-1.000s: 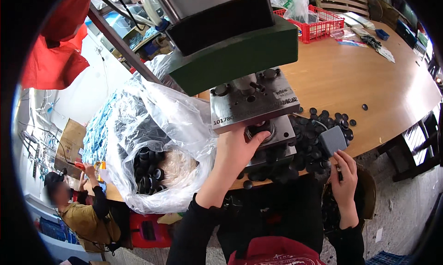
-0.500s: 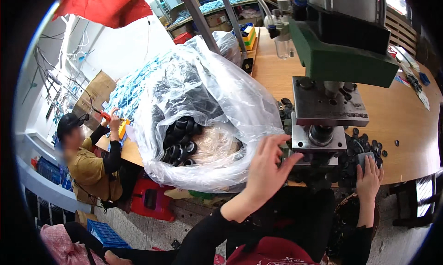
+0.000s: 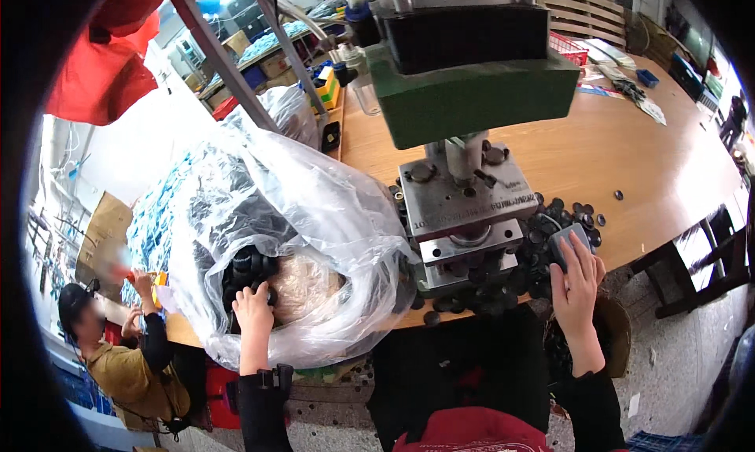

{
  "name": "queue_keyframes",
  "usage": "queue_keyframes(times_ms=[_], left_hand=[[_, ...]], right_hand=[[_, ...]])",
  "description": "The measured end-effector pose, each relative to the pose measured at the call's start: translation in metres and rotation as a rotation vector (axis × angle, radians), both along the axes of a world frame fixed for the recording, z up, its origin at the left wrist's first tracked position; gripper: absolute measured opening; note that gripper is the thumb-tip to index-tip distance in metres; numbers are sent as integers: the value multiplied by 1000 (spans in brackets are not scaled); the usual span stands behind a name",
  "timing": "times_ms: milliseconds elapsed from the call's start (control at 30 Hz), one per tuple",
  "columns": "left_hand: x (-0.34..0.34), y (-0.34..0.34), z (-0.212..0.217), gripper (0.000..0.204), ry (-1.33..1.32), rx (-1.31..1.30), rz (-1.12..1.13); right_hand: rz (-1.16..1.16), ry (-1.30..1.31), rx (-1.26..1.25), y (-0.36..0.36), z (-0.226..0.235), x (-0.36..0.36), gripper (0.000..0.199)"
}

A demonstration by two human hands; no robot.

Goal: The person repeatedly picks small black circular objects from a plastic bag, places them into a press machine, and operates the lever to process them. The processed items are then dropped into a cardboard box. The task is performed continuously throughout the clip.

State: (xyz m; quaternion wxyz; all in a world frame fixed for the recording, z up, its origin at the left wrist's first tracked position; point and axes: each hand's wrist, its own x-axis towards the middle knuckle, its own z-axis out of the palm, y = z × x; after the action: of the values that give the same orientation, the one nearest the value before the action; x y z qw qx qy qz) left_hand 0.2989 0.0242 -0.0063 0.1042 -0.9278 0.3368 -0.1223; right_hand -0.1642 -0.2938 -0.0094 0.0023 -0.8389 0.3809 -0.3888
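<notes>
My left hand (image 3: 253,318) reaches into the mouth of a large clear plastic bag (image 3: 346,247). Its fingers curl over a heap of black round plastic parts (image 3: 250,265), with one part pinched against the fingertips. On the right, my right hand (image 3: 578,291) lies with fingers stretched over a small grey box (image 3: 568,243) that has a cable. Between the hands stands a bench press with a green head (image 3: 480,90). Below it sits a steel die (image 3: 468,196), its two plates close together; what lies between them is hidden.
Small black discs (image 3: 543,243) lie around the die's base on the wooden table (image 3: 629,169). A bin (image 3: 617,330) stands under the table edge by my right forearm. At the left a co-worker (image 3: 130,373) sits beside a pile of light blue pieces (image 3: 161,224).
My left hand has moved left from beside the die into the bag, onto the black parts. My right hand stays on the grey box. The whole view has turned.
</notes>
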Motion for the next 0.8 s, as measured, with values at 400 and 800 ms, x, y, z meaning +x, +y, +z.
queue_keyframes(times_ms=[400,800], left_hand=[[-110,-30,90,66,1396,-1430,-347],[-214,-201,85,49,1220,-1142,-598]], right_hand=[[263,-296,229,15,86,126,36],[66,-338,364,37,10,21,60]])
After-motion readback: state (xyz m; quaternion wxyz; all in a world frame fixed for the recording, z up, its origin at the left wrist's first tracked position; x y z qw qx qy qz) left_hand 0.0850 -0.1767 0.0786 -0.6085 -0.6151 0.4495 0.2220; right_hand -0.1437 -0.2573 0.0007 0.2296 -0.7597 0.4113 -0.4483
